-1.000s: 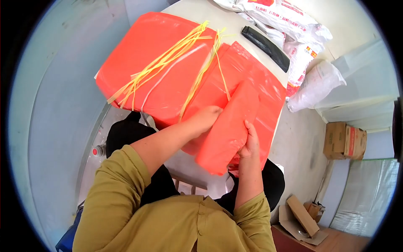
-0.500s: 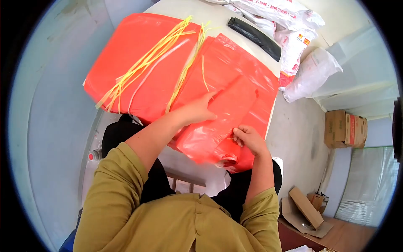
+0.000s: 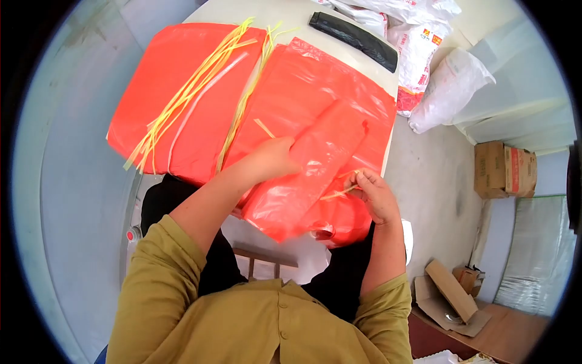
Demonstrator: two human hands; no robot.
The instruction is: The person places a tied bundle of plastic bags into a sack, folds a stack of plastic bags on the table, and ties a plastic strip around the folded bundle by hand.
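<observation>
A folded bundle of thin red plastic bags [image 3: 303,188] lies over the near edge of a larger red stack. My left hand [image 3: 280,159] grips the bundle's left side; its fingertips are hidden in the folds. At the right side of the bundle, my right hand [image 3: 377,195] pinches a thin yellow plastic strip [image 3: 339,194] between thumb and fingers. Part of this strip shows on the bundle near the hand. Another short yellow end [image 3: 264,128] sticks up just above my left hand.
More red plastic [image 3: 176,79] covers the table's left side, with loose yellow strips [image 3: 194,91] across it. A black rolled bag [image 3: 354,41] lies on the table top [image 3: 285,13]. White printed sacks [image 3: 418,54] stand beyond. Cardboard boxes [image 3: 504,170] are at the right.
My right hand has moved slightly right and up, and its fingers now show the yellow strip. My left hand has shifted a little left along with the view.
</observation>
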